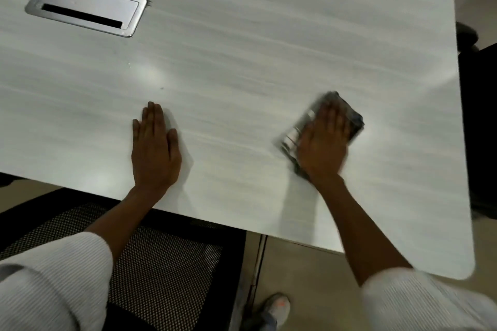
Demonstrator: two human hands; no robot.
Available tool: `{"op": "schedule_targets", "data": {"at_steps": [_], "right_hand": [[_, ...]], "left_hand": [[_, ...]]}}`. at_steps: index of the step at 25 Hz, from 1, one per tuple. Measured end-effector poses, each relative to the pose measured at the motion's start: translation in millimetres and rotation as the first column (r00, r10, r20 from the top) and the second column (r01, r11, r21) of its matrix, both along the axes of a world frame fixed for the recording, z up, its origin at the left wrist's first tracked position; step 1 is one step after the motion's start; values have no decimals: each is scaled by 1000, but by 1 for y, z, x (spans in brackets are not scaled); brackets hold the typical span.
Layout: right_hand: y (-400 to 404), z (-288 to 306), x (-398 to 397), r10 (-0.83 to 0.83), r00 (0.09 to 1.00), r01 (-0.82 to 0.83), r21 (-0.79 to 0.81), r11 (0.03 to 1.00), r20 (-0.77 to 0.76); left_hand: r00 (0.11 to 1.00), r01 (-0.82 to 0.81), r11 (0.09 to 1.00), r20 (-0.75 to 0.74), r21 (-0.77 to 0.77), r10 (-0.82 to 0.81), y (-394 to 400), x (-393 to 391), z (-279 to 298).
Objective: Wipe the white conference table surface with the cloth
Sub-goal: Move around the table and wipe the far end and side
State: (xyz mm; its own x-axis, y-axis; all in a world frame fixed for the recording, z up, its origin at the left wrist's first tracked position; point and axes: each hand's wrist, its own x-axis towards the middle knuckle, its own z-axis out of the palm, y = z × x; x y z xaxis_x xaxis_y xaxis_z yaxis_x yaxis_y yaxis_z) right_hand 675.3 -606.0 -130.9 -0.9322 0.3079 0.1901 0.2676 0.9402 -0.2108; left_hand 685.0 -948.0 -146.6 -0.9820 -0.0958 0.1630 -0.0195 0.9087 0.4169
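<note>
The white conference table (242, 48) with faint grey grain fills most of the view. My right hand (322, 142) presses flat, fingers straight, on a folded dark grey checked cloth (293, 134) near the table's right end; the cloth shows around the fingertips and to the left of the palm, and both are motion-blurred. My left hand (154, 148) lies flat on the bare table near its front edge, fingers straight and together, holding nothing.
A silver cable hatch (86, 5) with a black slot is set into the table at the far left. A black mesh chair (166, 258) stands under the front edge. Another dark chair (478, 115) sits past the right edge. My shoe (278, 306) is on the beige floor.
</note>
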Motion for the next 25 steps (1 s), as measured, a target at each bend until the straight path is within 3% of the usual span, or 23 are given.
{"op": "schedule_targets", "data": {"at_steps": [3,5,7,9,12,15,17,19,20,22,25], "right_hand": [[-122,-3,-34,181,977,-187,-43,981,-115],[-170,13,18,440,898,-438,-64,897,17],[-157,22,77,558,822,-547,-114,830,118],[-112,25,96,482,868,-469,-126,874,118],[-74,19,42,180,978,-175,-60,983,102],[-134,17,-49,18,996,-6,-134,991,84],[-200,18,-58,189,980,-171,-209,963,70],[-228,21,-20,484,875,-464,-251,850,20],[-219,16,7,560,828,-530,-300,793,15],[-184,11,48,519,849,-518,-360,776,-102],[-137,6,18,169,977,-199,-252,947,-133]], "left_hand": [[1000,23,1000,1,5,-23,-14,-5,-3],[1000,19,1000,6,-2,-19,-26,-12,3],[1000,12,999,24,-45,-11,-34,-17,4],[999,9,997,31,-82,-7,-34,-17,3],[1000,-1,997,11,-80,2,-32,-18,2],[1000,1,995,-7,-97,-2,-33,-22,-3],[1000,-1,996,-10,-92,0,-34,-22,-3],[1000,-7,997,-9,-76,6,-32,-22,0],[1000,-4,998,-5,-67,4,-32,-22,0],[1000,-3,997,3,-74,3,-32,-23,1],[1000,-15,996,8,-90,15,-30,-23,-1]]}}
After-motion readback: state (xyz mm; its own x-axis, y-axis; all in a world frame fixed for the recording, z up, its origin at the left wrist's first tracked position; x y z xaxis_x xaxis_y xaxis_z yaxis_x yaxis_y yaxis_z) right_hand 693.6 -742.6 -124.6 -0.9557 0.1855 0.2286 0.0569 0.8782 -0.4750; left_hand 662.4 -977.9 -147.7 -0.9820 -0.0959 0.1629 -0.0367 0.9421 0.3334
